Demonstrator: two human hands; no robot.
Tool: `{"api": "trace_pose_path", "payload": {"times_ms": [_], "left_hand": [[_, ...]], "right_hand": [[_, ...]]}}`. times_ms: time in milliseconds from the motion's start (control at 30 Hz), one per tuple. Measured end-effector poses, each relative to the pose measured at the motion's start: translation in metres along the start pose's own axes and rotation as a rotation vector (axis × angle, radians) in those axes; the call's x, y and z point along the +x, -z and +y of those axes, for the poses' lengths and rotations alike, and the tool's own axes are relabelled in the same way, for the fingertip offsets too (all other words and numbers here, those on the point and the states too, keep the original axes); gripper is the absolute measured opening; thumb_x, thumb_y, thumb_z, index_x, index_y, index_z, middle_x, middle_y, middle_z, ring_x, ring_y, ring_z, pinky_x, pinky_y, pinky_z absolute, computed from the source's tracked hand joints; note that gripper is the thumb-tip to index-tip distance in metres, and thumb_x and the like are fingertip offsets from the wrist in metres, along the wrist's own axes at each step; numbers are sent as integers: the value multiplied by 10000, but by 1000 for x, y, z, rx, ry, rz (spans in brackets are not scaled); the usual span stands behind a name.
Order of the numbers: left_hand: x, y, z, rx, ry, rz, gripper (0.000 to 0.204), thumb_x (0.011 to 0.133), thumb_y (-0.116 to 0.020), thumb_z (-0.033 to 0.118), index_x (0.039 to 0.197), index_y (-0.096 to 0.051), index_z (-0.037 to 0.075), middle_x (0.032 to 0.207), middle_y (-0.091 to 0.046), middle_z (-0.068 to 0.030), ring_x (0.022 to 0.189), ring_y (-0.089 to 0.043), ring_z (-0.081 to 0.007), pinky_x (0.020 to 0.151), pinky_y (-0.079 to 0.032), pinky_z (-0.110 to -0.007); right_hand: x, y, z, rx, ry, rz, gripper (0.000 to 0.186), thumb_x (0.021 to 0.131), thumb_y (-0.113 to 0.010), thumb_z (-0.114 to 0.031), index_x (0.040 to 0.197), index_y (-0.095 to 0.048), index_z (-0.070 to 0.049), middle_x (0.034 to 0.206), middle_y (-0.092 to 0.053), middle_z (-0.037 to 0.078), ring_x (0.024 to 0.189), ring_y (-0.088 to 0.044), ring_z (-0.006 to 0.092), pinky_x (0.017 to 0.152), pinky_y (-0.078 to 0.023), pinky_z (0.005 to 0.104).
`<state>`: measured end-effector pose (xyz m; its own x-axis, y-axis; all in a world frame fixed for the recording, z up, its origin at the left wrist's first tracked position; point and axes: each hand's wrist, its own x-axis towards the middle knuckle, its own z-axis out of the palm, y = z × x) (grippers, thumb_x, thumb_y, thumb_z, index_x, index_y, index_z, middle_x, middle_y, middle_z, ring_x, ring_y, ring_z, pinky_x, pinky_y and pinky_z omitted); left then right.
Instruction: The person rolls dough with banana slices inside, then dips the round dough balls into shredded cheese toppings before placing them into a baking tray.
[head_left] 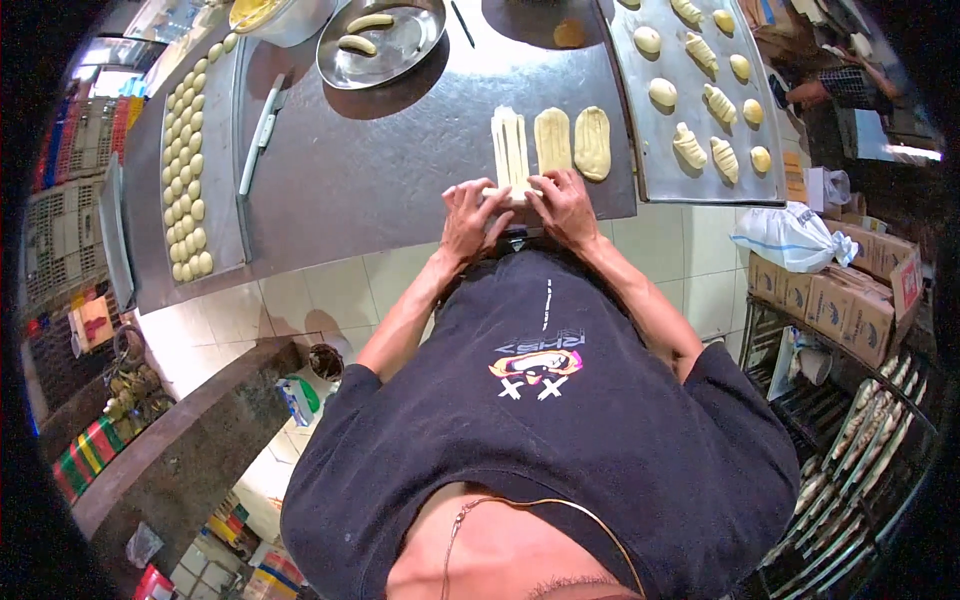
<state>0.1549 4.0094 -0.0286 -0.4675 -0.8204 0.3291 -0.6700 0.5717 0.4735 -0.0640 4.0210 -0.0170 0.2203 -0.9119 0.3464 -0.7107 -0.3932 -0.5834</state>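
At the front edge of the dark metal table (380,190), my left hand (468,220) and my right hand (566,210) have curled fingers on the near, rolled end of a slit piece of dough (509,140), one hand at each side. The long strips of this piece stretch away from me. Just right of it lie two flattened oval dough pieces (592,140), (553,137). Farther back, a round steel dish (410,65) holds two peeled bananas (357,44).
A long-handled tool (262,130) lies beside a tray of small dough balls (185,180) at left. A tray (650,180) of shaped dough is at right; beyond it, another person's arm (825,88) shows. Boxes (850,310), a white sack (780,235) and racks stand lower right.
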Motion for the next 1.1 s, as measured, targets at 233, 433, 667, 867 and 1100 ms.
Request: {"api": "trace_pose_path", "payload": {"times_ms": [233, 433, 667, 867, 1100], "left_hand": [[38, -16, -20, 63, -10, 133, 298, 867, -680, 232, 1158, -702, 173, 1151, -562, -99, 1083, -517, -260, 949, -329, -450], [125, -34, -60, 139, 381, 264, 259, 862, -675, 243, 1099, -699, 144, 1097, -583, -106, 1051, -527, -281, 913, -362, -459], [74, -25, -35, -27, 239, 283, 300, 877, -664, 215, 1174, -704, 203, 1099, -591, -91, 1061, -522, -283, 924, -369, -447], [152, -48, -79, -90, 351, 256, 230, 924, -627, 304, 1026, -765, 150, 1080, -636, -121, 1056, -567, -285, 909, -404, -450], [116, -20, -90, -350, 487, 404, 208, 973, -563, 177, 1017, -674, 7, 981, -659, -156, 918, -631, -308, 827, -488, -382]], "right_hand": [[22, -17, 22, -134, 78, 102, 243, 828, -711, -249, 1051, -704, -151, 1105, -607, 73, 1005, -551, 282, 822, -424, 434], [105, -36, 55, -257, -161, 271, 208, 872, -667, -300, 972, -725, -127, 1030, -670, 74, 995, -577, 291, 843, -419, 444], [80, -22, 40, -117, 62, 220, 211, 880, -667, -230, 1062, -711, -131, 1067, -669, 94, 1015, -577, 302, 883, -421, 423], [146, -38, 90, -88, -174, 109, 232, 895, -663, -286, 988, -756, -95, 1027, -694, 121, 982, -625, 310, 831, -482, 440], [148, -45, 66, 154, -13, -41, 590, 700, -804, -182, 1229, -604, -14, 1038, -662, 200, 982, -635, 380, 898, -523, 430]]}}
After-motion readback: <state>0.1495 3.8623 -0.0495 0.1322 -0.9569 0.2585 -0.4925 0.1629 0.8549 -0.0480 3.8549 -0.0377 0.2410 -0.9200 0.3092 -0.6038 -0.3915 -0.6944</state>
